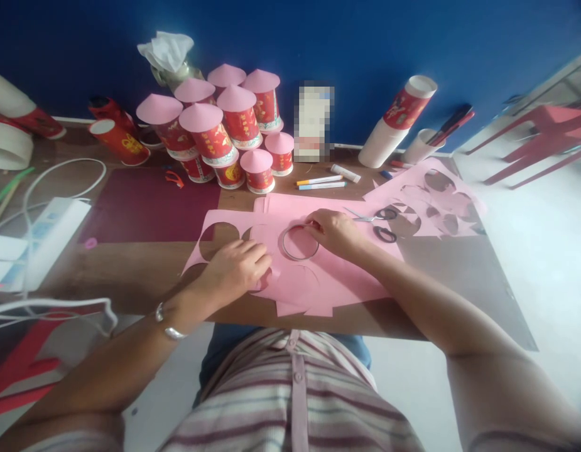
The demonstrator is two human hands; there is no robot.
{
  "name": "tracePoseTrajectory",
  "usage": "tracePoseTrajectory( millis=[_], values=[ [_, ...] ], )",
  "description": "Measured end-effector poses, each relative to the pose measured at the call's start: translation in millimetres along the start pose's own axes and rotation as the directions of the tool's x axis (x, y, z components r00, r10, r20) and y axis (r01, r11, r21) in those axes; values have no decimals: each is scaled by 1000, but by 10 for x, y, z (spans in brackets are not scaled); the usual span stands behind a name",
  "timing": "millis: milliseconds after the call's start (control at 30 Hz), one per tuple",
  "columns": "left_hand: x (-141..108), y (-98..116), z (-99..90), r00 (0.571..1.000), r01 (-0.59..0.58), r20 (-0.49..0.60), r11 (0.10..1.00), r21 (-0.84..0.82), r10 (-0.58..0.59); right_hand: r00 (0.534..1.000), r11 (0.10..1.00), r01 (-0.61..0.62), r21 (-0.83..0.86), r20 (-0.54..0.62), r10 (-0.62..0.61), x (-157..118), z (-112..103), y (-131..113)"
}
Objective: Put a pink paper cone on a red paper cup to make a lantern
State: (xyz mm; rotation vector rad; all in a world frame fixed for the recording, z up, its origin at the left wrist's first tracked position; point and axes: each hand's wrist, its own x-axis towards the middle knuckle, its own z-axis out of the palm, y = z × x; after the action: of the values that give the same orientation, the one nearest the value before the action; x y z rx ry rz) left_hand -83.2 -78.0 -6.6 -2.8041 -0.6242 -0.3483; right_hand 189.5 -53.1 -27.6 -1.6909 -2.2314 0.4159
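Note:
My right hand (336,231) pinches the upper right edge of a thin round ring (284,246), which lies on pink paper (360,276). A faint curved line shows on the paper just below the ring. To the left, my left hand (238,265) rests palm down on a pink sheet with round holes cut out of it (200,226); its fingers are slightly bent and I see nothing in them. A silver bracelet circles the left wrist. Scissors (375,218) with black handles lie just right of my right hand, partly on the paper.
Behind stand several red paper cups with pink cone tops (208,135). Markers (321,182) and a glue stick (345,173) lie nearby. Cut pink scraps (426,201) spread at right, by a pen cup (419,147). White cables (26,251) and a white box (49,232) are at left.

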Motion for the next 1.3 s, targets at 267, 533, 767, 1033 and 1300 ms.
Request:
tracePoseTrajectory(
  millis=[267,533,767,1033,1300],
  values=[
    [-165,-50,-108,994,94,72,983,-159,-84,986,994,-38,-98,-168,21,-259,-279,253],
    [357,130,-32,996,86,36,946,-313,-79,926,938,-186,-292,-370,69,-561,-555,713],
    [559,28,360,993,111,84,938,-327,-88,926,934,-198,-298,-370,78,-620,-594,747],
    [527,-5,455,986,139,133,918,-372,-95,961,959,-134,-248,-269,65,-65,-543,687],
    [577,-134,336,992,111,101,897,-427,-74,989,904,-78,-420,-145,18,523,-322,562]
  ],
)
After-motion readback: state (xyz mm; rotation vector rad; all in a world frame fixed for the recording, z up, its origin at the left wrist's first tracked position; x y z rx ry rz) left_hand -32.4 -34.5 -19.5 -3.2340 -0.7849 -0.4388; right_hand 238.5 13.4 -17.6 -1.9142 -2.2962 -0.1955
